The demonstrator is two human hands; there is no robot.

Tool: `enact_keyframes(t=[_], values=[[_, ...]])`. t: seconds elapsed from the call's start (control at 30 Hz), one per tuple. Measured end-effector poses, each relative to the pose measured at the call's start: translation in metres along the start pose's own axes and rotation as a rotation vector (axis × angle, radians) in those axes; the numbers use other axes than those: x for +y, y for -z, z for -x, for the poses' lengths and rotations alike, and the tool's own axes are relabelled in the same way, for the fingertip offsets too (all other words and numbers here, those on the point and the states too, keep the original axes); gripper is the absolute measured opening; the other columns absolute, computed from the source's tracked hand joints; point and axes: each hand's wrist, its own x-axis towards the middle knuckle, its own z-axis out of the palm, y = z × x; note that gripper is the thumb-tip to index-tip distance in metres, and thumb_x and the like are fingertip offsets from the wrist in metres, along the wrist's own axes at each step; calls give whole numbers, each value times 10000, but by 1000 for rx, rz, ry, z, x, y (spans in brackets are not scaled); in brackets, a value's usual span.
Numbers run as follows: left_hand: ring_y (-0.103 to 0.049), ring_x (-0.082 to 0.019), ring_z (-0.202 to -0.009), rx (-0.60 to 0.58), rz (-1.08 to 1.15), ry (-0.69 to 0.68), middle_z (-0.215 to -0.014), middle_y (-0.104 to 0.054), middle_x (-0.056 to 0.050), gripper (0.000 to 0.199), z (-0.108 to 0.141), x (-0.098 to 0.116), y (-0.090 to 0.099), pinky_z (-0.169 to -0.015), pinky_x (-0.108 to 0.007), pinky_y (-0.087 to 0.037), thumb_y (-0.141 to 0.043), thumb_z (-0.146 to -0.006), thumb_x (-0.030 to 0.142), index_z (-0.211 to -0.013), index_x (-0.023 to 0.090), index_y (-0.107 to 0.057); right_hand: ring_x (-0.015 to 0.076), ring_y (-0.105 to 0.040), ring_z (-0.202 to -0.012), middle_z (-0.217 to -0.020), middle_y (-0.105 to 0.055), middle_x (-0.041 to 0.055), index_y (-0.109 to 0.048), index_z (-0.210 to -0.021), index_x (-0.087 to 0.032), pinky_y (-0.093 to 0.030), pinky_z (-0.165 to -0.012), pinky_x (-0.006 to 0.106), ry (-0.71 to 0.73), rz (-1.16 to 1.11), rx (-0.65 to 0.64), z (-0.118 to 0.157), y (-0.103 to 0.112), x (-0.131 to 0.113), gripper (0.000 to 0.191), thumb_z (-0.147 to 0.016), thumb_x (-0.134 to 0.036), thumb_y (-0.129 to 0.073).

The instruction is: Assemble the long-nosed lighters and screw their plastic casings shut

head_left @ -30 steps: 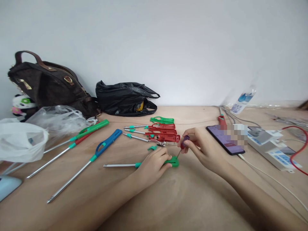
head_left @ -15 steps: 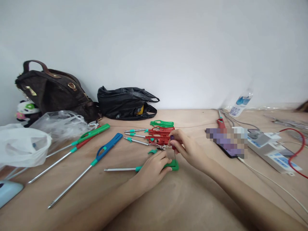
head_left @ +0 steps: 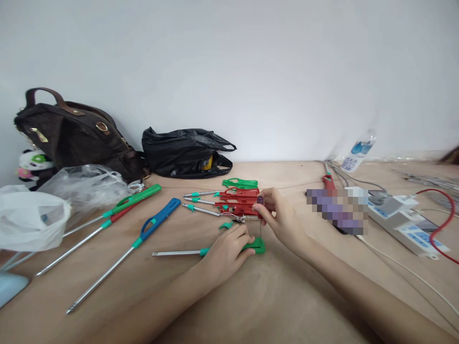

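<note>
A green lighter (head_left: 258,246) with a long metal tube lies flat on the table, and my left hand (head_left: 229,248) is closed over its handle. Upright above the handle's right end stands a screwdriver (head_left: 260,215) with a dark purple grip. The fingers of my right hand (head_left: 278,215) pinch that grip, and the thin shaft reaches down to the green plastic. Just behind my hands lie opened red lighter bodies (head_left: 236,193) with metal tubes and thin wires. A green shell piece (head_left: 240,183) rests behind them, and a small teal part (head_left: 225,225) is near my left fingers.
Left of my hands lie a blue lighter (head_left: 159,222) and a green one (head_left: 136,198) over a red one. Farther back are a white plastic bag (head_left: 32,220), a dark backpack (head_left: 79,138) and a black bag (head_left: 182,153). At right are a phone, a power strip (head_left: 412,229), cables and a bottle (head_left: 358,153).
My right fingers have shifted their hold on the screwdriver grip, which has turned slightly. The whole view has moved a little; my left hand stays on the green lighter.
</note>
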Motion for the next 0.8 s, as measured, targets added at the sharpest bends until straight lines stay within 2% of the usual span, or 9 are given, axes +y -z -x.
enact_keyframes(t=[0.13, 0.33, 0.5, 0.63, 0.8], values=[[-574, -219, -927, -4, 4, 6, -962, -603, -51, 66, 0, 0, 0, -768, -327, -497, -602, -891, 175, -955, 170, -616, 125, -506, -566, -704, -537, -33, -395, -921, -237, -406, -473, 234, -21, -90, 43, 1, 0, -5, 231, -885, -382, -572], [-576, -211, -911, 6, 13, 2, -964, -600, -49, 55, 0, 1, 1, -757, -319, -493, -582, -905, 183, -952, 178, -610, 103, -474, -482, -646, -578, -58, -336, -906, -247, -366, -452, 219, -79, -211, 24, 2, 2, -8, 246, -900, -380, -542], [-569, -219, -922, -4, 17, 10, -964, -598, -54, 81, -1, -1, 0, -768, -324, -490, -620, -875, 154, -954, 163, -606, 91, -456, -463, -613, -558, -74, -341, -900, -245, -339, -439, 204, -78, -219, 39, 0, 4, -7, 248, -898, -385, -547], [-567, -209, -900, 3, 21, -2, -962, -595, -52, 54, -1, -1, -1, -756, -320, -484, -583, -903, 182, -953, 177, -603, 85, -432, -441, -578, -530, -88, -349, -906, -243, -302, -418, 194, -83, -212, 54, 0, 7, -9, 243, -900, -388, -543], [-565, -213, -908, -2, 24, 5, -966, -596, -56, 57, -1, 0, 0, -759, -324, -484, -584, -899, 179, -952, 171, -606, 84, -435, -448, -606, -563, -73, -346, -903, -243, -313, -427, 199, -88, -217, 34, 1, 8, -7, 244, -901, -389, -542]])
